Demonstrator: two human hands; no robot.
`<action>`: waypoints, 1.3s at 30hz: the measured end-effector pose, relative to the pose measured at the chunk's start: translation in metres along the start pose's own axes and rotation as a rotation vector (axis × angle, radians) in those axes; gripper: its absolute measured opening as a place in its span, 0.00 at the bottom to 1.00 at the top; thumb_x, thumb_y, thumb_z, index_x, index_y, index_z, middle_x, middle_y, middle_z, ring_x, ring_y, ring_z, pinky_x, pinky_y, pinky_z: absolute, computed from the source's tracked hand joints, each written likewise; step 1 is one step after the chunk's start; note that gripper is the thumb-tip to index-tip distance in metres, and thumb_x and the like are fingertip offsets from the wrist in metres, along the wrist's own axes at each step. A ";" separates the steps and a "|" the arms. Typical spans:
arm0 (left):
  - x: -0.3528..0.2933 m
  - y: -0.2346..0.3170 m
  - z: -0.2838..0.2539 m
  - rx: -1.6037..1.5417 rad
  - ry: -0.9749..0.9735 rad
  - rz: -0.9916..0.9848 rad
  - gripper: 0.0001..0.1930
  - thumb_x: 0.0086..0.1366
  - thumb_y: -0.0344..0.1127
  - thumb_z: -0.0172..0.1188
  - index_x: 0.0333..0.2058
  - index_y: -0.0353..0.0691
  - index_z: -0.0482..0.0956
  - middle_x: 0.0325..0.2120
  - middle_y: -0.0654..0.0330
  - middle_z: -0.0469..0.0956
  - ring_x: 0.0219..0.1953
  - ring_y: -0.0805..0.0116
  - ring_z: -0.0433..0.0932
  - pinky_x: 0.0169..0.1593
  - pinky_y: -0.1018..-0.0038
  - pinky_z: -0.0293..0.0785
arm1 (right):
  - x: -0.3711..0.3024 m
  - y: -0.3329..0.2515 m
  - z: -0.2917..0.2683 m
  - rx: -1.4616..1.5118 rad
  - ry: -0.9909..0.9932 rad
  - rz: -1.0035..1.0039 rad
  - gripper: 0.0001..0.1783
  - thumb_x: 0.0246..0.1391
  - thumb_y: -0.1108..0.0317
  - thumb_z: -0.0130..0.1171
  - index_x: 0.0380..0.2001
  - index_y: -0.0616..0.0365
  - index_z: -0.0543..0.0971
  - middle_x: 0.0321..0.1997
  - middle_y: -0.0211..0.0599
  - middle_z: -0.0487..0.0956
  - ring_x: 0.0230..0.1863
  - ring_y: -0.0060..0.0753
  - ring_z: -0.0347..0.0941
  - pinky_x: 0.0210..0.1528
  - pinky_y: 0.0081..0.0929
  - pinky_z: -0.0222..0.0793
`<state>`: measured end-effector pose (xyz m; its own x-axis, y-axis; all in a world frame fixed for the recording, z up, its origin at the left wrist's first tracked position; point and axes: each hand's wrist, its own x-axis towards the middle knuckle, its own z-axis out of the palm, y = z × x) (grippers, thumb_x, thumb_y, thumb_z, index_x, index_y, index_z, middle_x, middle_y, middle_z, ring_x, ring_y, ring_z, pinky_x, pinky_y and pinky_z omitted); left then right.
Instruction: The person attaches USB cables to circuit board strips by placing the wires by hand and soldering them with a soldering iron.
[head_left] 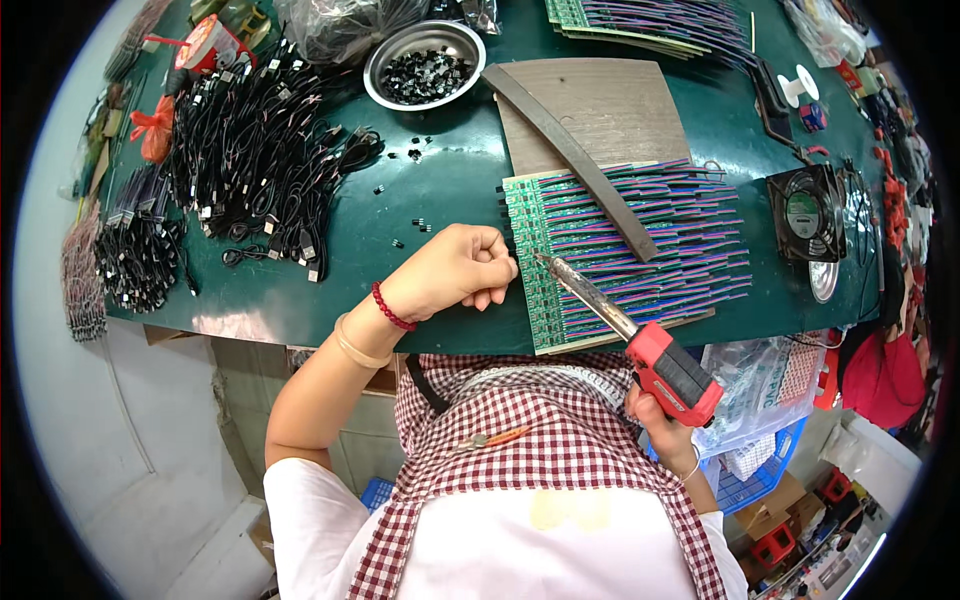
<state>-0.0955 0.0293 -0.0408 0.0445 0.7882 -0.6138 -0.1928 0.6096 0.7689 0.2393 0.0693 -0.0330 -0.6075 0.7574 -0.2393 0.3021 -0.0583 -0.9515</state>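
The iron (662, 368) is right of centre in the frame, slanting up and left, its tip pointing at the boards. The right hand (660, 425) is wrapped round its red-and-black handle. The left hand (458, 268), mid-frame, is curled closed, fingertips together; from above I cannot tell whether they pinch anything small.

The iron looks rigid and fairly light, its weight probably toward the handle. That is the place to grip, since the bare metal barrel is likely hot. The boards (532, 270), a green strip right of centre, look thin, stiff and light, best held by the edges. The wires (660, 285) running rightward from them look soft and springy; a tug could strain the joints. The bar (570, 150) lying across them looks stiff and weighty, easiest to lift by its upper-left end. The loose black parts (414, 155), upper centre, look light and easily scattered.
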 end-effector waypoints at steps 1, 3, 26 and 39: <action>0.000 0.000 0.000 -0.003 0.002 -0.001 0.08 0.62 0.32 0.56 0.26 0.38 0.72 0.17 0.66 0.75 0.15 0.84 0.69 0.19 0.87 0.64 | 0.001 -0.001 -0.001 -0.036 -0.034 0.016 0.13 0.48 0.62 0.64 0.31 0.59 0.77 0.28 0.34 0.74 0.26 0.28 0.71 0.29 0.24 0.66; 0.001 0.001 -0.001 -0.017 -0.008 -0.011 0.07 0.62 0.32 0.56 0.26 0.38 0.72 0.17 0.66 0.75 0.15 0.84 0.68 0.19 0.87 0.63 | 0.004 -0.003 0.000 -0.074 -0.070 0.033 0.13 0.47 0.60 0.65 0.30 0.59 0.77 0.28 0.34 0.74 0.26 0.29 0.72 0.28 0.25 0.66; 0.002 0.000 0.003 -0.036 0.023 -0.003 0.07 0.60 0.31 0.56 0.24 0.38 0.71 0.16 0.66 0.74 0.14 0.83 0.66 0.19 0.86 0.62 | 0.004 -0.005 0.002 -0.235 -0.148 -0.075 0.15 0.45 0.61 0.65 0.30 0.60 0.76 0.23 0.32 0.73 0.19 0.29 0.71 0.23 0.24 0.65; -0.003 0.002 0.003 0.027 0.027 0.018 0.07 0.60 0.32 0.56 0.25 0.37 0.71 0.17 0.65 0.74 0.15 0.83 0.68 0.19 0.85 0.64 | -0.005 0.005 0.000 0.003 0.020 -0.047 0.11 0.48 0.64 0.63 0.31 0.60 0.77 0.29 0.35 0.73 0.26 0.29 0.70 0.29 0.24 0.66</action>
<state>-0.0929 0.0283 -0.0370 0.0144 0.7967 -0.6042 -0.1672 0.5977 0.7841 0.2435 0.0649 -0.0364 -0.6065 0.7720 -0.1901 0.2714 -0.0237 -0.9622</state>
